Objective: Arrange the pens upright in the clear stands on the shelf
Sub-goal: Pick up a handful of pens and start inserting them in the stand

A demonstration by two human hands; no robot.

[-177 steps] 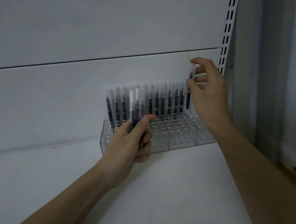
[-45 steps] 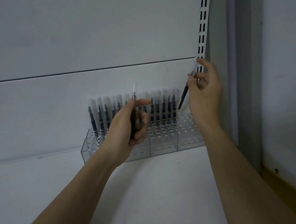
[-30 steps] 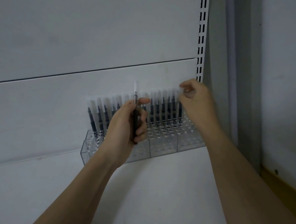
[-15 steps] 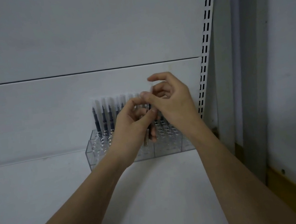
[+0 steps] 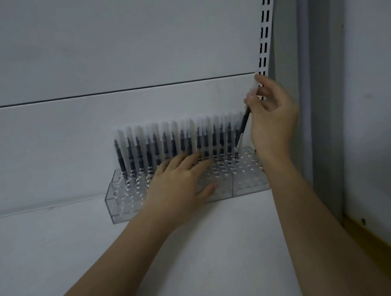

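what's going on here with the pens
A person is filling the clear stands on a white shelf with pens. The right hand pinches one pen, tilted, at the right end of the back row of pens, which stands upright. The left hand lies flat with straight fingers on the stands, holding nothing. The front holes are unfilled.

We saw that the stands (image 5: 248, 180) were clear, glossy plastic, catching faint glints along their edges, and the pens (image 5: 181, 139) had frosted, translucent plastic caps over dark barrels. The shelf (image 5: 54, 253) and back panel (image 5: 101, 48) looked smooth and matt white (painted metal, by the look), as did the slotted upright (image 5: 265, 22).
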